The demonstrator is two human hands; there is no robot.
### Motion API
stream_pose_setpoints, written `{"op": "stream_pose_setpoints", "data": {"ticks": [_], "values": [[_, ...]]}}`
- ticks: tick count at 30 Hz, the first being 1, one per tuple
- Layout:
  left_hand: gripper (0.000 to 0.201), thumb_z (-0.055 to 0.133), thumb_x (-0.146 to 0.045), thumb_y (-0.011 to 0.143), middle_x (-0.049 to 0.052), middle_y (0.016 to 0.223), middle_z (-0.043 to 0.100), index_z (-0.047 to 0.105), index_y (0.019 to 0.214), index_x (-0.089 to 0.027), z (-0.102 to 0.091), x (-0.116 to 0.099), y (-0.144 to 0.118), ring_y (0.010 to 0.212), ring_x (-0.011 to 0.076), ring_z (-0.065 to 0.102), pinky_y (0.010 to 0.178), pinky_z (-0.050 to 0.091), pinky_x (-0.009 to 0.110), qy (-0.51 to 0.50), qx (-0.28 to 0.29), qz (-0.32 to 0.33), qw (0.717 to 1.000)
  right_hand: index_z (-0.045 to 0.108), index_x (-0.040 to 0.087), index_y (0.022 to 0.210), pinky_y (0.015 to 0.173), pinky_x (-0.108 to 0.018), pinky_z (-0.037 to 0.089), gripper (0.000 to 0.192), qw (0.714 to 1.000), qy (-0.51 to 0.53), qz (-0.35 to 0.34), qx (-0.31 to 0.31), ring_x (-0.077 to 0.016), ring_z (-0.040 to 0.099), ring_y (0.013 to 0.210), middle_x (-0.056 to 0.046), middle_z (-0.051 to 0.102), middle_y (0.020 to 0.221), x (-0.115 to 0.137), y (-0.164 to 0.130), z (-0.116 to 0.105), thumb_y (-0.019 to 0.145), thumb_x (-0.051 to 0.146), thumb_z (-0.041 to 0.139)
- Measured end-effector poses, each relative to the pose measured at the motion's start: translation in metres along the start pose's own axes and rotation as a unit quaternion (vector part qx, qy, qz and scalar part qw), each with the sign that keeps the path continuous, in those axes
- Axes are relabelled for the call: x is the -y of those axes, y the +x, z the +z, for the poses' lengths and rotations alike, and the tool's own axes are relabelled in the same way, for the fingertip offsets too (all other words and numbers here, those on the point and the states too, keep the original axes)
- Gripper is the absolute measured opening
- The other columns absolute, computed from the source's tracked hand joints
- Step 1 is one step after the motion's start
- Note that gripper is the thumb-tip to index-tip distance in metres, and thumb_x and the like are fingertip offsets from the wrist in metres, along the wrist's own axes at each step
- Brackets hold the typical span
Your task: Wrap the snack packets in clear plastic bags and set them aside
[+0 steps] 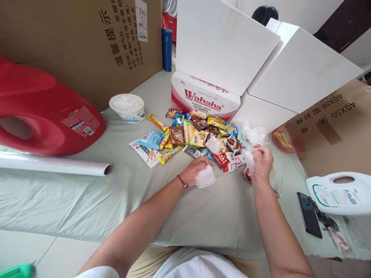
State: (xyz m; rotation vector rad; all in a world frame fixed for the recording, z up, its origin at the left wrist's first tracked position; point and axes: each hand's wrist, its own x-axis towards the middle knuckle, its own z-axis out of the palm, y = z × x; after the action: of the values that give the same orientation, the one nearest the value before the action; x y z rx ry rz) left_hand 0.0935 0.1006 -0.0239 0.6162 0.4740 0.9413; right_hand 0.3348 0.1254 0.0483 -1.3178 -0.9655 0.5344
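Plastic film, thin and clear, is what both hands are working: the right hand (261, 162), right of centre in the frame, has its fingers closed on a crumpled clear bag (249, 157) lifted just off the cloth, while the left hand (196, 171), near centre, is curled tight round a white wad (205, 177) resting on the sheet. The wad looks like another scrunched bag, though it is too bunched to be sure. Film this limp handles best when pinched at an edge and rubbed apart between fingertips, rather than gripped in a fist, so loosening the left hand's hold would help.

Just above the hands lies the snack pile (199, 137), a loose heap of small wrapped packets touching one another. More clear bags (255, 135) sit at its right edge. A paper bowl (126, 107) stands apart at upper left, a Wahaha box (204, 96) behind the heap. A phone (309, 214) and white jug (339, 193) lie at lower right, near the right elbow, which could knock them. The green sheet (87, 200) is wrinkled, so light packets may slide.
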Motion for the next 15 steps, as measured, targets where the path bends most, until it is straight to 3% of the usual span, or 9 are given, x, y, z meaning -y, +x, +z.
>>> {"op": "stream_pose_setpoints", "data": {"ticks": [2, 3, 5, 7, 8, 10, 13, 15], "values": [[0.028, 0.080, -0.029, 0.061, 0.001, 0.077, 0.066, 0.056, 0.070, -0.018, 0.000, 0.001, 0.000, 0.060, 0.0105, 0.052, 0.059, 0.038, 0.025, 0.006, -0.005, 0.001, 1.000, 0.066, 0.023, 0.090, 0.082, -0.033, 0.052, 0.019, 0.987, -0.113, -0.052, 0.106, -0.0226, 0.061, 0.097, -0.005, 0.067, 0.104, -0.001, -0.003, 0.029, 0.073, 0.031, 0.072], [0.029, 0.082, -0.030, 0.061, 0.001, 0.079, 0.066, 0.057, 0.071, -0.018, -0.001, 0.001, -0.001, 0.061, 0.0103, 0.053, 0.059, 0.038, 0.025, 0.007, -0.004, 0.002, 1.000, 0.068, 0.023, 0.099, 0.086, -0.035, 0.052, 0.027, 0.964, -0.182, -0.088, 0.172, -0.0249, 0.062, 0.102, -0.007, 0.068, 0.109, -0.003, -0.007, 0.044, 0.074, 0.032, 0.074], [0.030, 0.084, -0.031, 0.063, 0.001, 0.082, 0.066, 0.059, 0.074, -0.018, -0.002, -0.001, -0.002, 0.063, 0.0105, 0.054, 0.059, 0.038, 0.025, 0.009, -0.002, 0.004, 1.000, 0.069, 0.022, 0.109, 0.090, -0.039, 0.052, 0.033, 0.892, -0.311, -0.159, 0.286, -0.0274, 0.063, 0.105, -0.011, 0.067, 0.119, -0.007, -0.016, 0.070, 0.077, 0.030, 0.075], [0.031, 0.086, -0.032, 0.065, 0.000, 0.082, 0.065, 0.061, 0.078, -0.018, -0.003, -0.003, -0.003, 0.064, 0.0109, 0.055, 0.060, 0.038, 0.025, 0.008, -0.005, 0.008, 1.000, 0.071, 0.022, 0.103, 0.090, -0.039, 0.052, 0.020, 0.841, -0.376, -0.198, 0.337, -0.0271, 0.066, 0.101, -0.011, 0.068, 0.118, -0.006, -0.024, 0.082, 0.083, 0.024, 0.068], [0.032, 0.087, -0.033, 0.066, 0.001, 0.082, 0.065, 0.063, 0.080, -0.017, -0.003, -0.004, -0.003, 0.066, 0.0114, 0.056, 0.061, 0.039, 0.025, 0.006, -0.006, 0.012, 1.000, 0.072, 0.022, 0.100, 0.090, -0.039, 0.052, 0.015, 0.829, -0.390, -0.206, 0.344, -0.0265, 0.067, 0.100, -0.010, 0.069, 0.116, -0.002, -0.027, 0.082, 0.089, 0.022, 0.061], [0.035, 0.090, -0.034, 0.066, 0.002, 0.083, 0.065, 0.065, 0.083, -0.017, -0.004, -0.004, -0.002, 0.070, 0.0128, 0.058, 0.065, 0.042, 0.026, 0.001, -0.001, 0.019, 1.000, 0.071, 0.023, 0.101, 0.096, -0.039, 0.051, 0.024, 0.836, -0.387, -0.233, 0.311, -0.0253, 0.066, 0.108, -0.010, 0.069, 0.118, 0.013, -0.026, 0.071, 0.098, 0.022, 0.048], [0.038, 0.092, -0.037, 0.064, 0.002, 0.084, 0.065, 0.067, 0.083, -0.016, -0.005, -0.001, 0.001, 0.074, 0.0134, 0.058, 0.068, 0.043, 0.026, 0.002, 0.006, 0.028, 1.000, 0.068, 0.024, 0.113, 0.108, -0.041, 0.045, 0.026, 0.867, -0.343, -0.328, 0.151, -0.0251, 0.060, 0.122, -0.011, 0.065, 0.125, 0.045, -0.002, 0.044, 0.102, 0.031, 0.045], [0.040, 0.093, -0.039, 0.064, 0.001, 0.081, 0.064, 0.067, 0.083, -0.016, -0.005, 0.001, 0.004, 0.071, 0.0124, 0.057, 0.065, 0.041, 0.025, 0.008, 0.000, 0.025, 1.000, 0.067, 0.022, 0.116, 0.110, -0.045, 0.043, 0.026, 0.869, -0.326, -0.369, 0.053, -0.0270, 0.059, 0.123, -0.013, 0.065, 0.125, 0.055, 0.029, 0.030, 0.101, 0.032, 0.049]]}}
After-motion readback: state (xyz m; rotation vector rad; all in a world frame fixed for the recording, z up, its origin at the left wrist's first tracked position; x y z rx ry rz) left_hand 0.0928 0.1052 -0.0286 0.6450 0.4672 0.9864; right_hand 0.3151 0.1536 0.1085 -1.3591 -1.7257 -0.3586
